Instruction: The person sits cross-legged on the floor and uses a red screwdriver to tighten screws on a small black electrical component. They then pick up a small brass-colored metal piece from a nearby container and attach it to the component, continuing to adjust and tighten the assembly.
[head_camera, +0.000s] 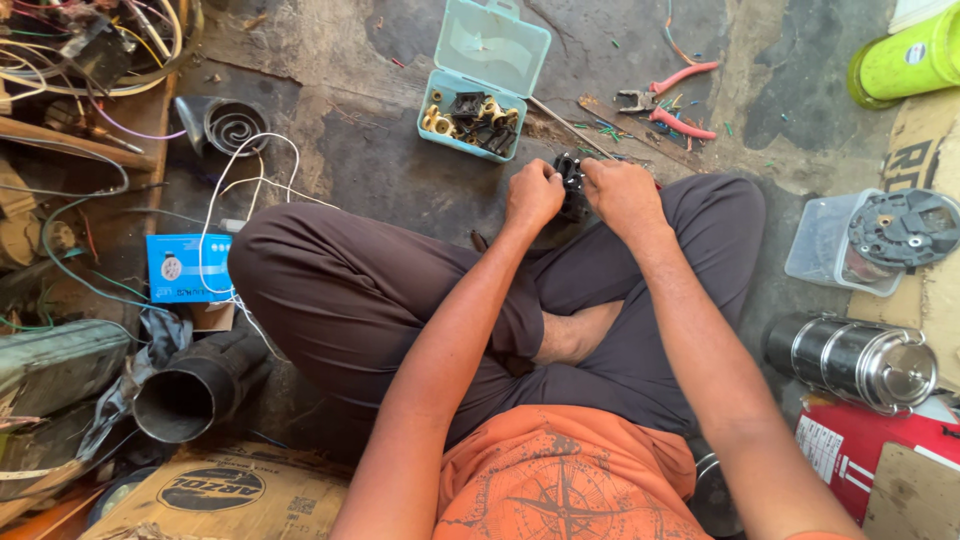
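Here, both hands grip one small black part (572, 185) over the floor (380, 170), left hand (533, 195) and right hand (620, 195) closed on its sides. An open blue box (480, 85) lies farther away, red pliers (665, 100) to its right.

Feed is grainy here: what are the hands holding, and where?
A small black part, gripped between left hand and right hand by its two sides.

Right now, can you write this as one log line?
left hand: holds black part | right hand: holds black part | box: open
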